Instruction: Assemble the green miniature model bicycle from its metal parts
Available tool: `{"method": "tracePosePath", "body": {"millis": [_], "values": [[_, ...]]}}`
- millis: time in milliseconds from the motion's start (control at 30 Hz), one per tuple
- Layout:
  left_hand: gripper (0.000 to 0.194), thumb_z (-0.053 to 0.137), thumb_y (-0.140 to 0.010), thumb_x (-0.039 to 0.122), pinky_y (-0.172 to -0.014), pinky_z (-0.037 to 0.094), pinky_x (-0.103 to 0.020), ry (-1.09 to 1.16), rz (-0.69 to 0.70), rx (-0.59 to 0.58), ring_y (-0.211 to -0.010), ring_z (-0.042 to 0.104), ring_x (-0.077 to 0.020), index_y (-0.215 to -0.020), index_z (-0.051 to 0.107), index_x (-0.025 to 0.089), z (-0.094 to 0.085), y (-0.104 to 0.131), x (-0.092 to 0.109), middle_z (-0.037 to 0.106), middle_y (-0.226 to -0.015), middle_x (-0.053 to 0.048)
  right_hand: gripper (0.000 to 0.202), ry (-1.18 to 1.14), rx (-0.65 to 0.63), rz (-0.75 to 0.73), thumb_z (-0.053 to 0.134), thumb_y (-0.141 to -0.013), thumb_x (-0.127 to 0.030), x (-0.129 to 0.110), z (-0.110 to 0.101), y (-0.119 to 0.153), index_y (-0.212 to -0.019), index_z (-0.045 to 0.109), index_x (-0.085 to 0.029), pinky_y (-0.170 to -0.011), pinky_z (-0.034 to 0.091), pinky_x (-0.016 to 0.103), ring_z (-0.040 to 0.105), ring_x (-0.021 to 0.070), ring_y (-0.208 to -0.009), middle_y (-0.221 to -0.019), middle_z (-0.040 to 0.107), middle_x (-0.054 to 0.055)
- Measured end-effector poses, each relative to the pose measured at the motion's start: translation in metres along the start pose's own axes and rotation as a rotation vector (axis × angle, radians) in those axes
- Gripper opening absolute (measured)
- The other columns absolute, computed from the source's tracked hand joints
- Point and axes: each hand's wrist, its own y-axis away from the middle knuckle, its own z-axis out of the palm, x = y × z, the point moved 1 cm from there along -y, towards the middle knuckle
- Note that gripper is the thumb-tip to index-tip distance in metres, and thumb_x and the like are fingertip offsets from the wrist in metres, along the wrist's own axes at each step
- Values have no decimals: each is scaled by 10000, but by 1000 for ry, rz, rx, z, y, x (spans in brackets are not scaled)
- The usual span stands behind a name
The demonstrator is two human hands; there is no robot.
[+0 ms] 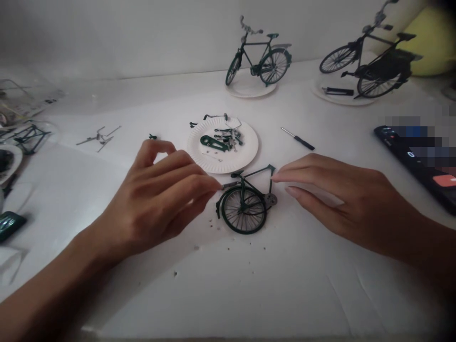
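Note:
A partly built model bicycle (244,209) in dark green lies on the white table between my hands, with its rear wheel, frame, saddle and grey chainring showing. My left hand (162,192) is at its rear rack, the fingertips pressed together there; whether they grip the rack is hard to see. My right hand (331,194) is beside the front of the frame, thumb and fingers apart, the fingertips close to the front tube. Tiny dark bits are scattered on the table just below the wheel.
Behind the hands, a paper plate (249,156) holds small parts. A screwdriver (299,139) lies right of it, and a phone (416,166) farther right. Two model bicycles (261,57) stand on plates at the back. Thin metal parts (100,138) and a green frame (30,137) are left.

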Motion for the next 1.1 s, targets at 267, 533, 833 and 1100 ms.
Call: {"method": "tracePosePath", "body": {"millis": [267,533,833,1100], "values": [[396,460,-984,488,-1028,487,-306,-458,-464,116,-777,607,-60,-944,671,156,-22,29,-90,695,-844,94,159,-73,4,-19,585,-929,-157,11,-1,2,-1039,671,-234,-773,536,320,691,187,-879,-976,729,18],[114,602,-888,222,-801,514,-282,-240,-657,168,-661,638,-106,-930,691,165,-19,57,-136,701,-730,19,133,-53,-9,116,583,-960,-278,21,-1,6,-1025,696,-250,-683,508,271,680,140,-748,-905,748,-8],[144,574,-833,233,-730,491,-279,-180,-747,158,-663,657,-162,-909,684,179,-23,73,-155,723,-733,-20,196,-93,-5,175,525,-982,-328,24,1,-2,-995,691,-225,-729,520,313,671,167,-811,-986,716,35],[161,595,-918,286,-764,513,-310,-135,-878,195,-709,654,-163,-965,669,151,-17,100,-168,707,-759,-22,291,21,57,102,479,-992,-244,27,11,-4,-1221,658,-227,-1017,502,383,649,215,-1152,-1268,682,55]]}}
